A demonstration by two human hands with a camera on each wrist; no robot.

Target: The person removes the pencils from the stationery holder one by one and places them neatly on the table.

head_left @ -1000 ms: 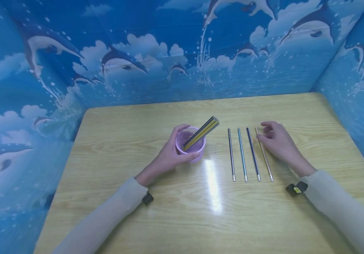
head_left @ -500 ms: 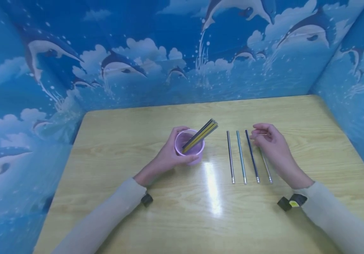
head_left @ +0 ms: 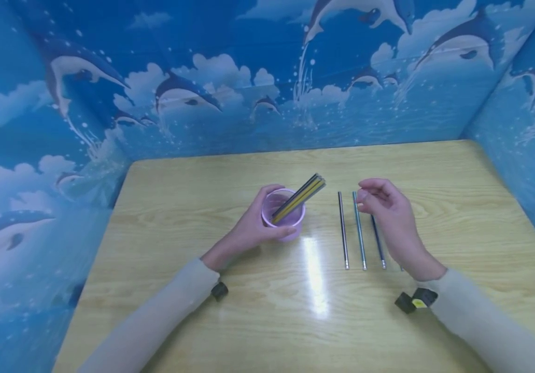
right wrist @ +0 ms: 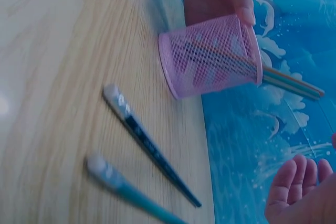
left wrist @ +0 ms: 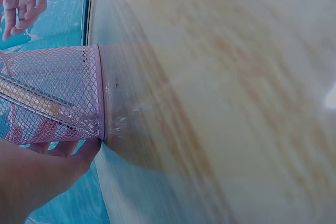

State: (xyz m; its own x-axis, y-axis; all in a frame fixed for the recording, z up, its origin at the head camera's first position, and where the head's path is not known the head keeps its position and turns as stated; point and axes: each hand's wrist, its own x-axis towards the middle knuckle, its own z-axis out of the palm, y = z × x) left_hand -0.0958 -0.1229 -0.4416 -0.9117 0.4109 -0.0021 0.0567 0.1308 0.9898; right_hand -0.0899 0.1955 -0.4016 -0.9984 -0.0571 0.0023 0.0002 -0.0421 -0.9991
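Note:
My left hand point(head_left: 255, 220) holds a pink mesh pencil cup point(head_left: 291, 234), thumb on the near side and fingers round the far side. Several pencils point(head_left: 299, 198) lean to the right inside the cup. Right of it, a dark pencil point(head_left: 343, 233), a light blue pencil point(head_left: 360, 233) and a dark blue pencil point(head_left: 378, 241) lie side by side, eraser ends toward me. Over the right part of this row hovers my right hand point(head_left: 393, 217), its fingers loosely bent with nothing seen in them. It hides most of a fourth pencil, whose end barely shows.
The wood-grain table point(head_left: 179, 207) is bounded at the back and sides by blue dolphin-print sheets point(head_left: 225, 119). Light reflects off the tabletop in front of the cup. Each wrist wears a small dark camera.
My right hand has moved left, from the fourth pencil to above the light blue and dark blue ones. The left hand and the cup stay in place; the pencils have not moved.

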